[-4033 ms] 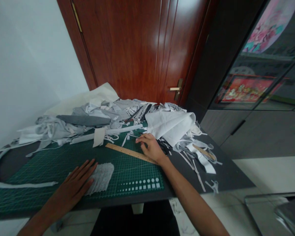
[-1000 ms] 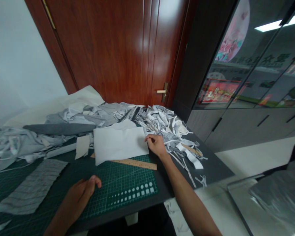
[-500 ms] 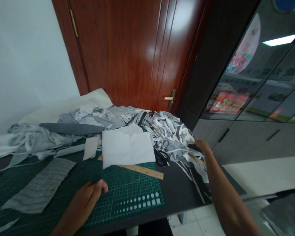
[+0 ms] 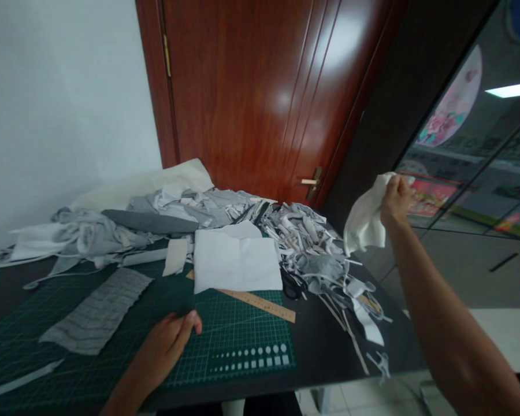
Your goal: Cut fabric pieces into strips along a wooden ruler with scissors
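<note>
From the head view, the right hand [image 4: 395, 202] is raised, its fingers pinching a white cloth scrap [image 4: 364, 215], crumpled and drooping in soft folds, beyond the table's [image 4: 329, 370] right edge. The left hand [image 4: 169, 345] lies empty on the cutting mat [image 4: 242, 361], fingers loosely curled, just below a ruler [image 4: 260, 305] and white sheet [image 4: 236, 266].

I can't read anything clearly: the wooden ruler [image 4: 256, 305] shows only tick marks (any numbers are too small), and the lettering [image 4: 468, 147] reflected in the glass is blurred.
</note>
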`<state>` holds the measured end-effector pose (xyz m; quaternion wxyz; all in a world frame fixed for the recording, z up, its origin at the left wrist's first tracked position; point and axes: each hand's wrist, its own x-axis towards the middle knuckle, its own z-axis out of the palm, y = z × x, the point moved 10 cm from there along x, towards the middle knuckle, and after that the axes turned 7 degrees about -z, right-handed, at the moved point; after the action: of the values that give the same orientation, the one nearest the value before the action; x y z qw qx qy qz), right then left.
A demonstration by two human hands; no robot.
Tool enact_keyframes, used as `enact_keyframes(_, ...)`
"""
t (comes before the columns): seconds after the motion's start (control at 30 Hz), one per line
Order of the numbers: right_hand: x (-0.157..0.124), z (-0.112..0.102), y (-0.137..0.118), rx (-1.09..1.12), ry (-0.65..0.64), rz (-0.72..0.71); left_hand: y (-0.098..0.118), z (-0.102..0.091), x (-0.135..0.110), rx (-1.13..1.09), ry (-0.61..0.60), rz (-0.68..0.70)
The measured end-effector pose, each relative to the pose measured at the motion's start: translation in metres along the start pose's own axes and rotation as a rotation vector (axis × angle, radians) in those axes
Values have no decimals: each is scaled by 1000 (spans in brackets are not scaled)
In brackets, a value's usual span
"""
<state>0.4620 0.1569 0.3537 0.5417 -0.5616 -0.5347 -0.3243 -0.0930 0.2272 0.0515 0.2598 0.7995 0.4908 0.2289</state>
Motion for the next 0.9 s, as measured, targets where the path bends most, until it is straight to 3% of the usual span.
enact_keyframes(0.13, 51, -7, -63, 87, 7, -145, 20, 10, -3, 26, -7, 93)
enact_keyframes(0.27, 64, 31, -120, 156, -202, -222, 74, 45, -19, 47, -104, 278)
enact_keyframes(0.4, 38, 70, -170, 208, -391, -344, 105, 76, -11, 94, -98, 323)
enact_keyframes(0.53, -5, 87, -216, 344, -466, -448, 109, 100, 24, 133, -182, 250)
enact_keyframes(0.6, -27, 95, -233, 391, -526, -472, 108, 102, 40, 93, -242, 201)
enact_keyframes(0.67, -51, 103, -248, 430, -614, -488, 112, 89, 51, 21, -249, 181)
enact_keyframes(0.77, -85, 109, -268, 498, -745, -506, 112, 43, 56, -134, -125, 93)
enact_keyframes(0.83, -109, 110, -283, 554, -819, -511, 115, -3, 48, -267, 96, 56)
enact_keyframes(0.9, -132, 110, -298, 624, -889, -481, 129, -41, 28, -319, 294, 144)
